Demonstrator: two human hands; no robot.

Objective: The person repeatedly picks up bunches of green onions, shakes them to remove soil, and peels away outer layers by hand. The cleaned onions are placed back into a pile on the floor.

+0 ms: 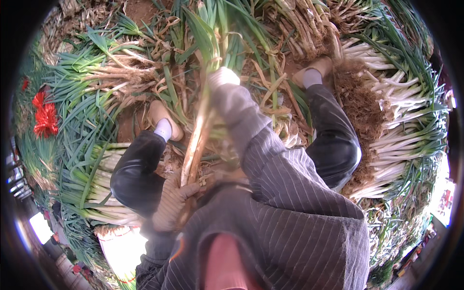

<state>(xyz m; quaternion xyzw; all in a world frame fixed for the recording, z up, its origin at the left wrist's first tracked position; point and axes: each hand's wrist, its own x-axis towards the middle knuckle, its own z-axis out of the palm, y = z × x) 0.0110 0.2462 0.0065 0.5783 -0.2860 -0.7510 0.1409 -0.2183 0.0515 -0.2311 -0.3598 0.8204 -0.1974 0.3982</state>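
Note:
A few long green onions slant up in front of my body, pale at the stalks and green at the leaves. My left hand, in a light work glove, is closed around their lower end near my lap. Farther up, where the stalks turn leafy, my right hand is a gloved fist against them. Glare and motion blur hide its fingers. Broad green leaves rise beyond that fist. Loose peeled leaves lie on the ground between my legs.
Bundled white-stalked onions are stacked along my right, roots inward. Unpeeled onions lie at the far left, beside more white stalks. Red ties show at the left edge. My knees flank the work space.

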